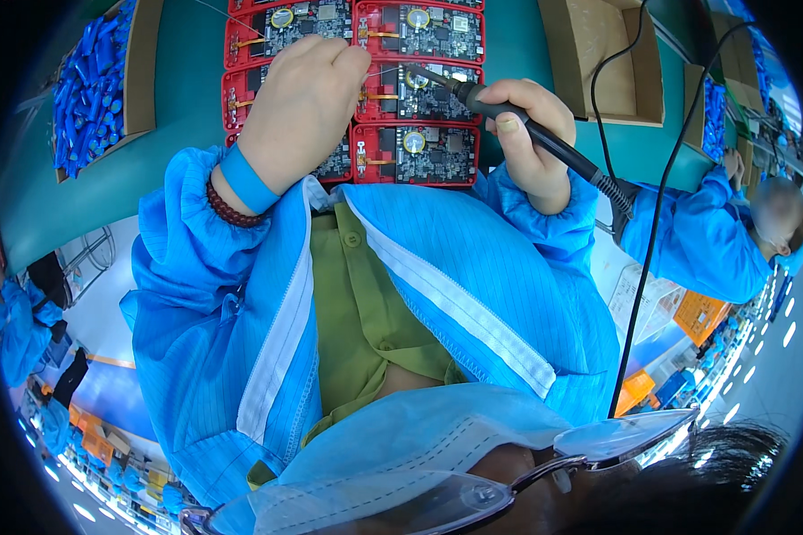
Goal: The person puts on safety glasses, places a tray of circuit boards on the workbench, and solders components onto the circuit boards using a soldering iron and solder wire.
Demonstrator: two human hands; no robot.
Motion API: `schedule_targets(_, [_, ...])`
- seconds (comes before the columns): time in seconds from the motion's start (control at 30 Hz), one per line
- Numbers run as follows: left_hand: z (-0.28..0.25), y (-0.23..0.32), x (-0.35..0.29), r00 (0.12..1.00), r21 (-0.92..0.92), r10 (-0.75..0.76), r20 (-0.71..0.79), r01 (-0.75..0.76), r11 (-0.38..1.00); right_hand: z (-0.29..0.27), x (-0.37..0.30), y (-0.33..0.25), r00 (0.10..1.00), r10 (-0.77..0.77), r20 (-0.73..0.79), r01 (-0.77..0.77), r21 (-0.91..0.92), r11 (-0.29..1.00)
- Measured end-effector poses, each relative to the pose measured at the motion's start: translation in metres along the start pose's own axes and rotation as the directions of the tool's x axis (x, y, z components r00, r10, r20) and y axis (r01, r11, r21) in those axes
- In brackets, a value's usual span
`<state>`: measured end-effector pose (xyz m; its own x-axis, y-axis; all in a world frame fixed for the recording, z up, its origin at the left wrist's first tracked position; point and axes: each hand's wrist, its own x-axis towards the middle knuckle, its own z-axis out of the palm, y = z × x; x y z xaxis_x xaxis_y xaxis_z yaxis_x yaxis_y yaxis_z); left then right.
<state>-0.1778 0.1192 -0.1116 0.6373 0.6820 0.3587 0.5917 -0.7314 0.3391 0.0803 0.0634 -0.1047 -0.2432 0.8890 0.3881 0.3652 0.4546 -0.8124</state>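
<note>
My right hand (pixel 537 134) grips a black soldering iron (pixel 544 138), its tip pointing left over a circuit board (pixel 437 89) in a red case. Between the closed fingers of my left hand (pixel 303 111) runs a thin solder wire (pixel 384 71); its end reaches toward the iron's tip, and whether they touch I cannot tell. Several red cases (pixel 359 169) lie in two columns under my hands, each with a dark board, a round coin cell (pixel 414 142) and a small orange ribbon (pixel 379 161). My left hand covers part of the left column.
On the green table (pixel 187 98), a cardboard box (pixel 138 80) of blue cylindrical cells stands at left. Another cardboard box (pixel 629 71) sits at back right, with the iron's black cable (pixel 656 223) looping past it. A co-worker in blue (pixel 700 236) is at far right.
</note>
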Motion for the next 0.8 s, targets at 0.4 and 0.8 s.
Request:
schedule_targets(0.4, [-0.001,0.002,0.001,1.000,0.021,0.010,0.010,-0.010,1.000,-0.001,0.000,-0.003,1.000,-0.027,-0.004,0.027,-0.008,1.000])
schedule_targets(0.8, [0.000,0.005,0.010,0.999,0.008,0.052,-0.013,-0.052,0.999,-0.002,0.000,-0.002,0.999,-0.029,0.039,0.030,-0.024,0.999])
